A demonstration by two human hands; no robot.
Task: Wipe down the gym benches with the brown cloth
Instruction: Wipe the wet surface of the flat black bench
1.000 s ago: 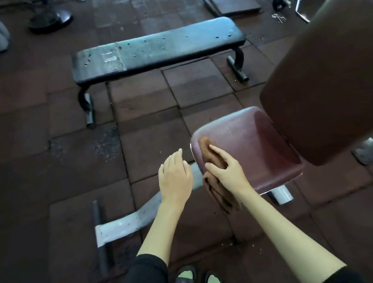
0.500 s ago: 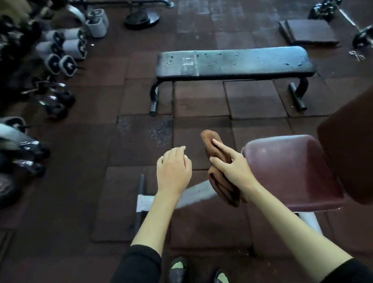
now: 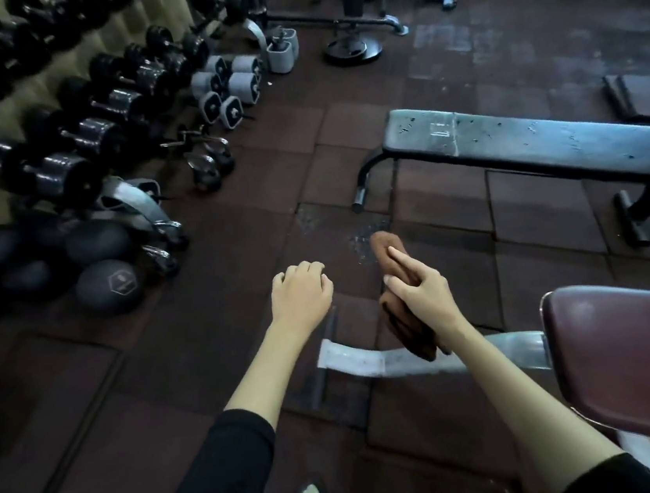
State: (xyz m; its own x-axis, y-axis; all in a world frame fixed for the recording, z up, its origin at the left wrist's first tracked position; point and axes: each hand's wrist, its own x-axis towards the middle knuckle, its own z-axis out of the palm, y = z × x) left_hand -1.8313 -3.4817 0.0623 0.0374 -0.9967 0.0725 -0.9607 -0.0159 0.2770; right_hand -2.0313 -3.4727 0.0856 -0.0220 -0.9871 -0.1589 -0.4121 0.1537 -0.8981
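Right grip (image 3: 419, 292) clasping brown cloth (image 3: 382, 245), left grip (image 3: 300, 294) slack, maroon bench (image 3: 623, 357) cut off

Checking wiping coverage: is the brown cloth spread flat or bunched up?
Bunched up: the brown cloth is a folded, elongated wad gripped in the right hand, its ends sticking out above and below the hand.

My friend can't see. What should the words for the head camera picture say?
A person's right hand holds a brown cloth above the gym floor, left of a maroon bench seat; the left hand hangs empty nearby. A long black bench stands ahead, with dumbbells racked to the left.
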